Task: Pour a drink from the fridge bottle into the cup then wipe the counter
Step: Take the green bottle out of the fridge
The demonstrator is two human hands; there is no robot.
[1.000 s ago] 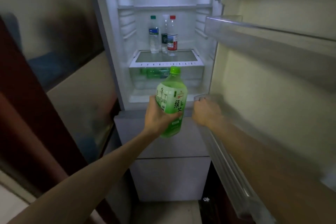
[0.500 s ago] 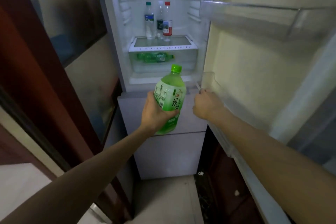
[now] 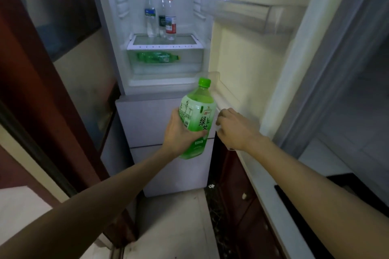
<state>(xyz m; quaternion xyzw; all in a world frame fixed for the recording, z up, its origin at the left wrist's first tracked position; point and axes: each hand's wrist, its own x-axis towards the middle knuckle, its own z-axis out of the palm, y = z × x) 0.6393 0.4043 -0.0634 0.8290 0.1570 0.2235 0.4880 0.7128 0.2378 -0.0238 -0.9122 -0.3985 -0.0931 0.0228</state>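
A large green tea bottle (image 3: 196,111) with a green cap is upright in my left hand (image 3: 179,134), which grips its lower body in front of the fridge's lower drawers. My right hand (image 3: 235,128) rests on the bottom edge of the open fridge door (image 3: 248,59), fingers curled around the lower door shelf rim. The fridge (image 3: 164,27) stands open straight ahead. No cup or cloth is in view.
Three water bottles (image 3: 161,17) stand on the glass shelf; a green bottle (image 3: 157,57) lies in the crisper drawer below. A dark wooden frame (image 3: 42,90) runs along the left. A white counter edge (image 3: 273,191) with a dark hob lies right.
I have stepped back from the fridge, so it appears smaller and higher. The bottle has come further out and lower with my left hand. My right hand stays on the door.
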